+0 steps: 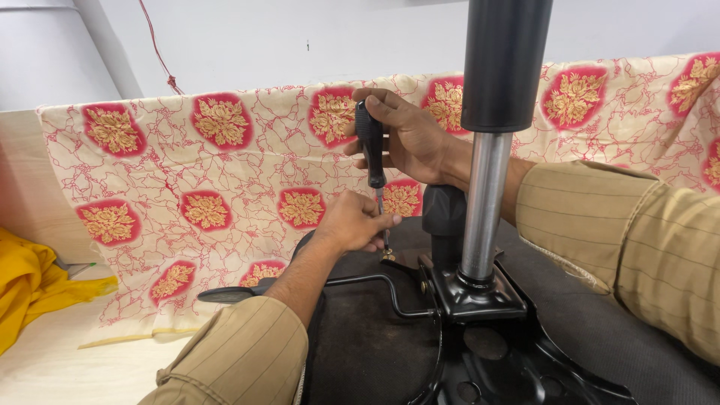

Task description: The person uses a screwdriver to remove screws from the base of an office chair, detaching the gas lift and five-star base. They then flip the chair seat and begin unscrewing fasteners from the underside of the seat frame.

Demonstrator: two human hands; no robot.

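Nearest, the black metal mechanism plate (pixel 480 300) sits on the upturned seat underside (pixel 367 345), its gas cylinder (pixel 487 150) rising straight up. The left hand (pixel 352 223) pinches closed around the screwdriver (pixel 373 150) shaft low down, seemingly to steady the tip on a brass-coloured screw (pixel 388 256) at the plate's edge. The right hand (pixel 409 139) wraps shut around the black handle above, placed for turning. Behind lies a red-and-cream floral cloth (pixel 217 172), yellow fabric (pixel 30 285) on the pale surface (pixel 67 367), then a white wall (pixel 300 37).
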